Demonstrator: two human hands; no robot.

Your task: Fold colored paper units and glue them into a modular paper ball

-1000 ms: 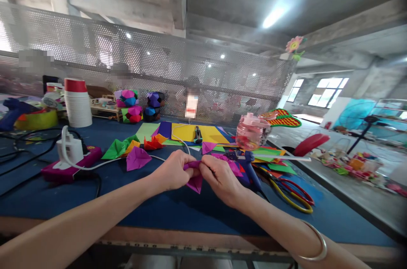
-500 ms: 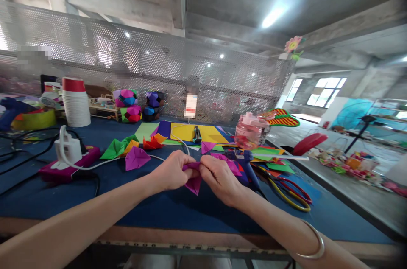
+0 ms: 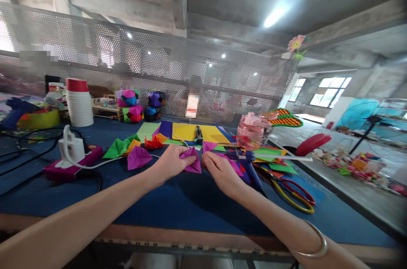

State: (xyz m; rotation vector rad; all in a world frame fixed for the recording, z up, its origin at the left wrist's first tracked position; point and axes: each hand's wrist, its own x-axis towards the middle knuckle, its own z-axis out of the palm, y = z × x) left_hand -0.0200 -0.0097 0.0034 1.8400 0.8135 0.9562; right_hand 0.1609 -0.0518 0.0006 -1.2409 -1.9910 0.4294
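Note:
A folded purple paper piece (image 3: pixel 193 165) is pinched between the thumb and fingers of my left hand (image 3: pixel 173 161), held above the blue table. Just to its right is my right hand (image 3: pixel 221 171), its fingers curled in and the thumb pressed against them. A small gap lies between it and the paper, and I see nothing in it. Behind my right hand is another purple paper piece (image 3: pixel 209 146). Left of my hands lie folded pieces in purple (image 3: pixel 139 158), orange (image 3: pixel 155 141) and green (image 3: pixel 119 147).
A blue glue gun (image 3: pixel 251 165) and scissors (image 3: pixel 297 197) lie on the right. Behind stand a pink bottle (image 3: pixel 251 131) and a cutter (image 3: pixel 198 134) on yellow sheets (image 3: pixel 216 134). At left are a power strip (image 3: pixel 74 163), stacked cups (image 3: pixel 79 105) and paper balls (image 3: pixel 130 107).
My right hand has let go of the purple paper and moved slightly right. My left hand has turned the paper so that its flat face shows.

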